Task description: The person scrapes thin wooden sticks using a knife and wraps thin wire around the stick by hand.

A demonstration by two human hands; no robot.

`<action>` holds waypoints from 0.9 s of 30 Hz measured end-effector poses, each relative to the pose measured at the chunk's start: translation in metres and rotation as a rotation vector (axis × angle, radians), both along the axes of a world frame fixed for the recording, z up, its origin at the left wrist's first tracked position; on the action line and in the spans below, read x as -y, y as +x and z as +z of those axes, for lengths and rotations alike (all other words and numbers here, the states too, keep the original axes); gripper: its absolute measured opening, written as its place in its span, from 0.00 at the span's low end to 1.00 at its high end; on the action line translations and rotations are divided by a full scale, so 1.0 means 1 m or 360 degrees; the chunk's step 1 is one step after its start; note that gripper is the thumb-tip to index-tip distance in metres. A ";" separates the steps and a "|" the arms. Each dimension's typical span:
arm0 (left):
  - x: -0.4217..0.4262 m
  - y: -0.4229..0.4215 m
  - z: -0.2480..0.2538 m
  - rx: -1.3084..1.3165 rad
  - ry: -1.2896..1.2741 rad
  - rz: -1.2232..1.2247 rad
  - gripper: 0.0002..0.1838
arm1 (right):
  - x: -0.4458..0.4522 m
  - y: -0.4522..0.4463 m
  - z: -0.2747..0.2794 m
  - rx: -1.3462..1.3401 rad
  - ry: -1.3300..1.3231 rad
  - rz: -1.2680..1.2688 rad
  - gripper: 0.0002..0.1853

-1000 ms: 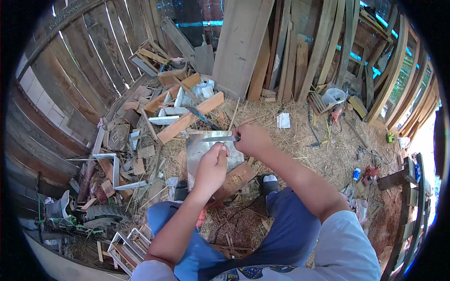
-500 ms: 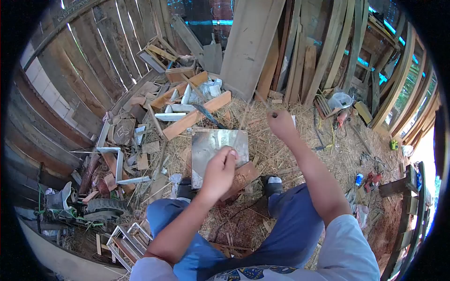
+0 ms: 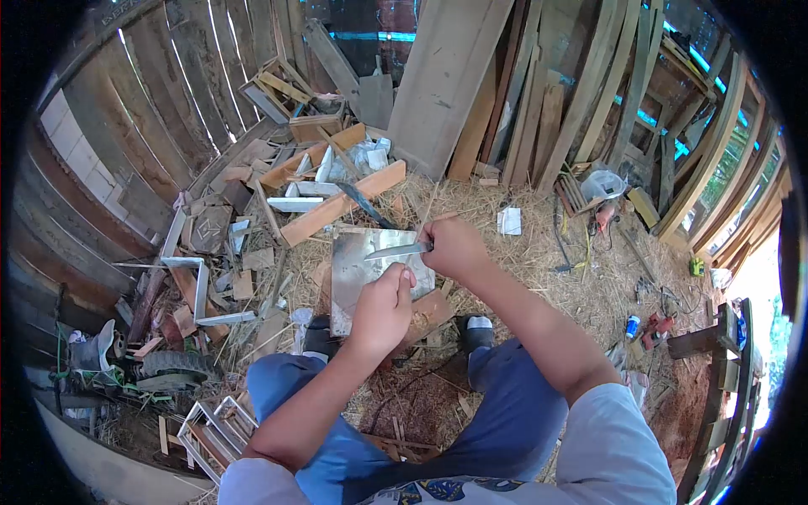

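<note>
My right hand (image 3: 455,247) is closed round the handle of a knife (image 3: 399,251), its blade pointing left above a square metal-topped surface (image 3: 353,290). Just below the blade, my left hand (image 3: 383,310) is closed with the thumb on top. From it a thin wooden strip (image 3: 430,202) appears to run up past the knife; its lower end is hidden. A wood block (image 3: 431,313) sits beside the metal top, close to my left hand. Behind the metal top lies a machete (image 3: 362,204) with a dark handle.
A long plank (image 3: 358,202) and wood scraps lie ahead. A white frame (image 3: 202,290) and a wheel (image 3: 177,366) are at left. Tall boards (image 3: 450,84) lean on the back wall. A blue can (image 3: 632,326) and red tool (image 3: 656,332) lie right, on straw-covered ground.
My right hand has come down and left with the knife, from above right to over the metal top near my left hand. The left hand stays nearly in place.
</note>
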State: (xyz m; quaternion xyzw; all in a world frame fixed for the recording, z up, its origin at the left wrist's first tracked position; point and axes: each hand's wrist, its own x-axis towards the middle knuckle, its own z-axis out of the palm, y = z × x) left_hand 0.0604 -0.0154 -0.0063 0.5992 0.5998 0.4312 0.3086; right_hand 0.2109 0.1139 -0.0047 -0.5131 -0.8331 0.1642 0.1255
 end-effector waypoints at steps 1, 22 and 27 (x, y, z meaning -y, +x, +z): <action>0.000 0.001 0.001 -0.0053 0.0075 0.0005 0.11 | 0.000 0.000 -0.001 -0.0002 0.0034 -0.0017 0.08; -0.002 -0.019 -0.022 0.0291 -0.0097 -0.0031 0.13 | -0.038 0.049 -0.019 -0.0215 0.0164 -0.0479 0.13; -0.004 -0.018 -0.009 0.0355 -0.0129 0.0001 0.13 | -0.002 0.005 -0.004 -0.0056 0.0145 -0.0027 0.10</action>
